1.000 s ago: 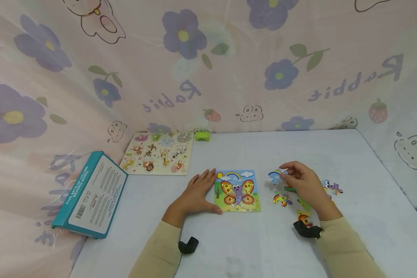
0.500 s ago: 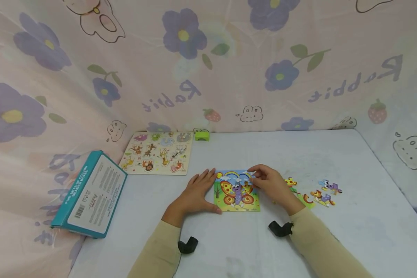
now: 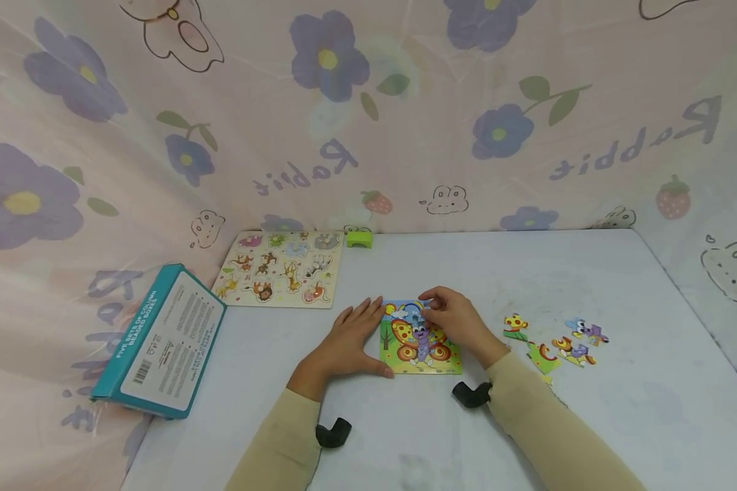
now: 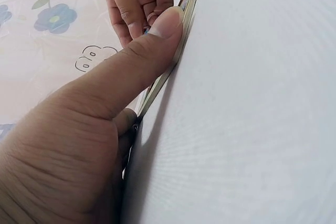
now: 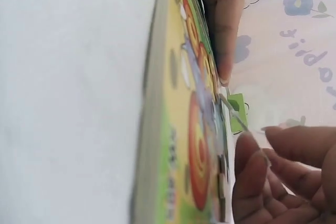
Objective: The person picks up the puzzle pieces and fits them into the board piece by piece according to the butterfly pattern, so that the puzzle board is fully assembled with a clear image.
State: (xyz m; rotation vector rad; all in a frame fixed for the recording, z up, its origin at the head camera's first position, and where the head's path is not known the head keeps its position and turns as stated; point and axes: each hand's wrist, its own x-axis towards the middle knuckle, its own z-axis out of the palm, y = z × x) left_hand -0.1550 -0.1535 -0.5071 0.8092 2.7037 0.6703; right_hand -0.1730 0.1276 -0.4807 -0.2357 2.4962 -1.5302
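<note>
A square butterfly jigsaw board [image 3: 420, 366] lies flat on the white table. My left hand [image 3: 343, 348] rests along its left side, fingers straight at the far corner and thumb at the near one; in the left wrist view the thumb [image 4: 142, 56] touches the board's edge. Over the board's upper part, my right hand [image 3: 457, 319] pinches a thin puzzle piece [image 5: 241, 120], seen edge-on and tilted in the right wrist view. Its fingers cover the board's upper right. To the right lie several loose puzzle pieces [image 3: 573, 352].
A teal and white box [image 3: 168, 344] stands at the left. Behind it lies an animal peg puzzle board [image 3: 331, 293], with a green arch block [image 3: 359, 239] beside it at the table's back edge. A flowered curtain [image 3: 405, 136] hangs behind the table.
My right hand has carried the blue rainbow puzzle piece left from the loose pieces to over the board's upper part. My left hand has stayed at the board's left side.
</note>
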